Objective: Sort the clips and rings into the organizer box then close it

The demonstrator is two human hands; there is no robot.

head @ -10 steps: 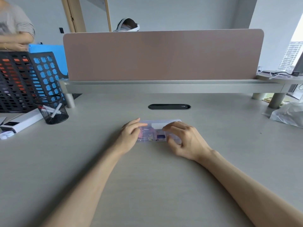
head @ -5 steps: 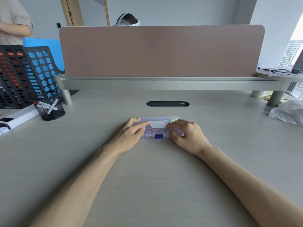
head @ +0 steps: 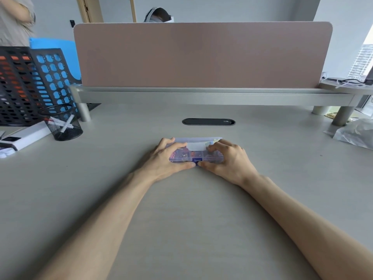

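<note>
Since a moment ago both thumbs have slid inward and now meet at the blue latch (head: 196, 160) on the six o'clock edge of the organizer box (head: 198, 146). I'd say the lid is down and being snapped shut. The box sits mid-desk. The left hand (head: 163, 161) grips it from nine o'clock and the right hand (head: 229, 158) from three, with fingers (head: 217, 142) curled over the lid.
</note>
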